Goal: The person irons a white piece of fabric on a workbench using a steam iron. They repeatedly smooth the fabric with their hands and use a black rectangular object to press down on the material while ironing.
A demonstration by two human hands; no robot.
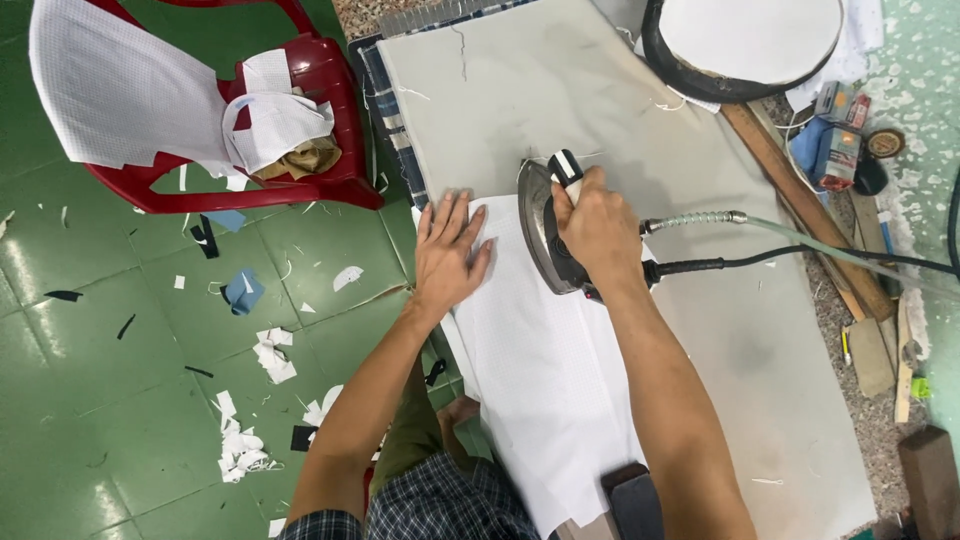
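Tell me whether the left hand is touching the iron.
Apart. In the head view the left hand lies flat on the white fabric, and a strip of fabric shows between its fingertips and the iron, which the right hand grips.

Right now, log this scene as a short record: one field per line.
Left hand: left hand flat on the white fabric
Right hand: right hand gripping the iron, which rests on the fabric
Surface: grey padded ironing board
Hoses: cord and tube run from the iron to the right
Beside: red plastic chair with white fabric pieces, scraps on the green tiled floor
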